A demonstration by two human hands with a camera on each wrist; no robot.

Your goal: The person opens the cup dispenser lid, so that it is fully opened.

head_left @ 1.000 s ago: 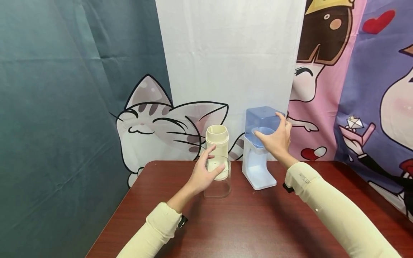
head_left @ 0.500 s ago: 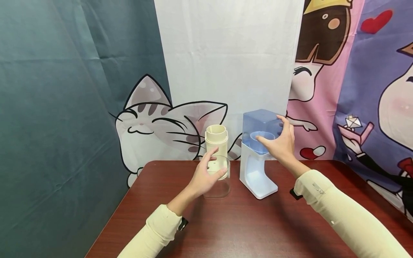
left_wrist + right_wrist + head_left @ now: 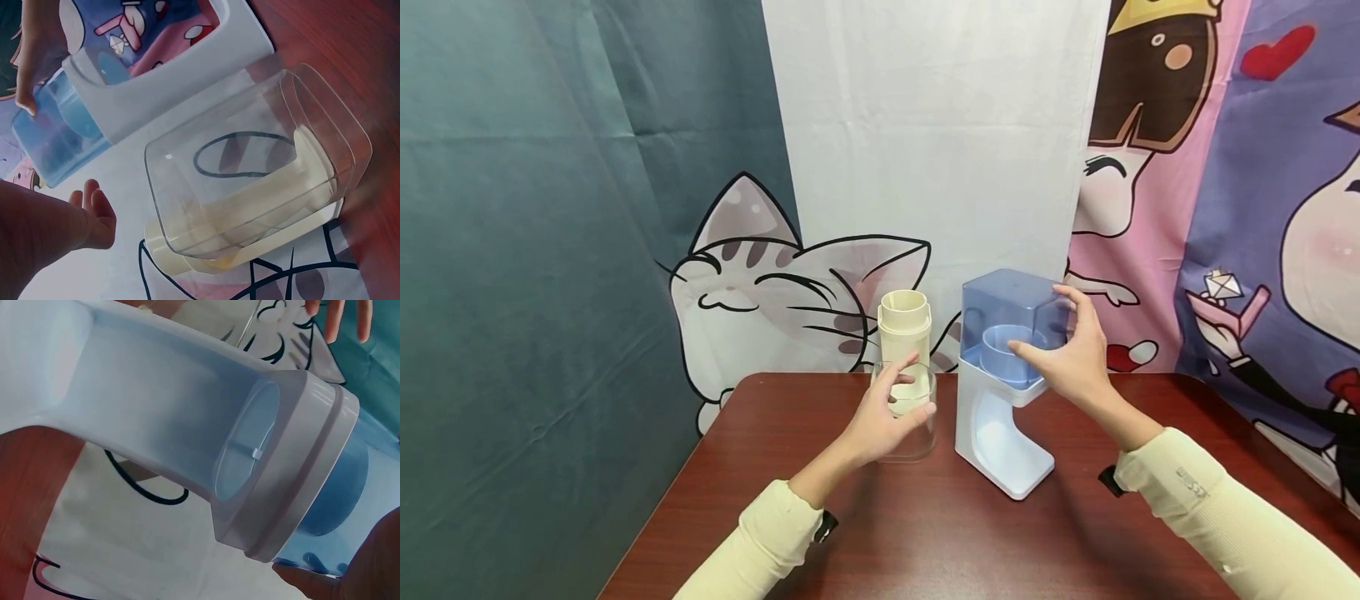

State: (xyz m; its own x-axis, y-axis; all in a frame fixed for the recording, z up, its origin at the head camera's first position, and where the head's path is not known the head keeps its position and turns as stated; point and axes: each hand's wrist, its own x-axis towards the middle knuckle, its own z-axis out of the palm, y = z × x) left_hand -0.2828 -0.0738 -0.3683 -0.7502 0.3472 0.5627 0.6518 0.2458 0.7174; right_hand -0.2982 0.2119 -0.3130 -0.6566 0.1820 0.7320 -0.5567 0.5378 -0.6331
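Observation:
My right hand (image 3: 1071, 354) grips the translucent blue top (image 3: 1011, 292) of a white dispenser (image 3: 992, 433), thumb on the near side and fingers round the right. Inside that top a round blue ring shows, above the white C-shaped stand. In the right wrist view the thumb (image 3: 312, 581) lies along the blue part, just past the white collar (image 3: 281, 475). My left hand (image 3: 883, 417) hovers with loosely bent fingers over a clear plastic container (image 3: 917, 446); the left wrist view shows a gap between that hand (image 3: 87, 219) and the container (image 3: 250, 150).
Behind the clear container stands a cream body with a round open top (image 3: 904, 312). Both are on the dark red wooden table (image 3: 970, 550), left of the dispenser. Printed cartoon curtains (image 3: 925, 125) hang just beyond the table's far edge.
The right hand has brought the dispenser nearer and slightly right, and its base has turned a little. The left hand has shifted slightly right and holds nothing throughout.

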